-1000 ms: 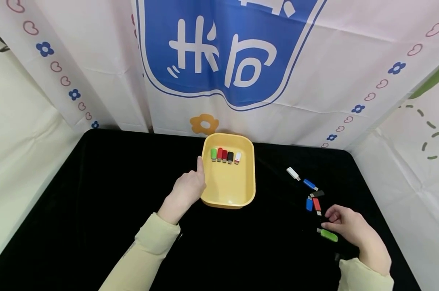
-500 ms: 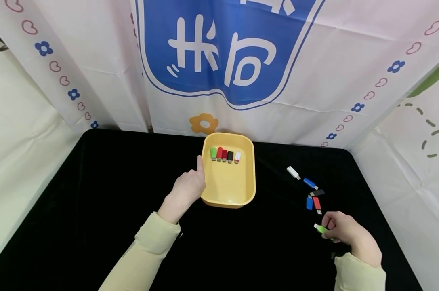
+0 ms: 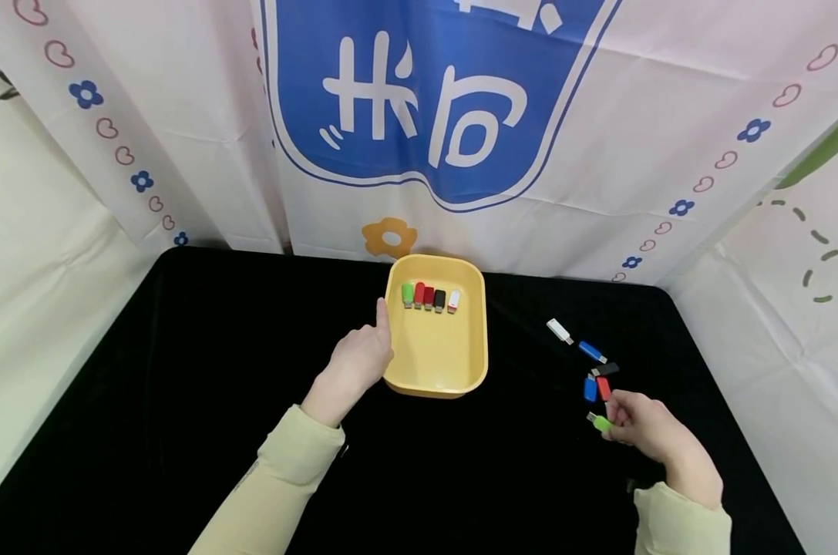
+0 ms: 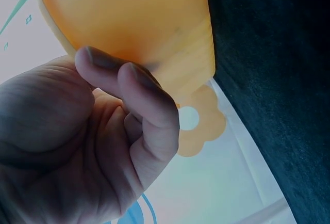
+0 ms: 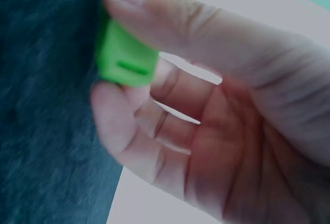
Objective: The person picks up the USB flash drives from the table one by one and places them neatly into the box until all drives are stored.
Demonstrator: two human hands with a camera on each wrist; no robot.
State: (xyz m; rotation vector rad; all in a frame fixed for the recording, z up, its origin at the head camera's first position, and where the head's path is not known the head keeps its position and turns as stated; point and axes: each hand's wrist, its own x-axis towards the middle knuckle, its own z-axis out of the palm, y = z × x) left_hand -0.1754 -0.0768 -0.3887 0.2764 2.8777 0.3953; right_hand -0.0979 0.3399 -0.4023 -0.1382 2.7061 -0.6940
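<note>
My right hand [image 3: 644, 424] pinches a green USB flash drive [image 3: 602, 423] between thumb and fingers, its metal plug pointing away to the left. In the right wrist view the drive's green body [image 5: 129, 59] sits under the thumb. Several other drives lie just beyond that hand: a red one [image 3: 603, 388], two blue ones, a black one [image 3: 606, 369] and a white one [image 3: 560, 331]. My left hand [image 3: 358, 356] holds the left side of a yellow tray [image 3: 435, 383]; in the left wrist view, curled fingers [image 4: 147, 97] lie against its outer wall.
Inside the tray, a row of drives stands near the far end: green [image 3: 408, 294], two red, black and white [image 3: 454, 301]. Black cloth [image 3: 252, 347] covers the table. A printed white curtain [image 3: 564, 239] hangs right behind the tray.
My right hand has picked up the green drive from the cloth and moved it a little left and away, nearer the red drive. The left hand and tray have stayed put.
</note>
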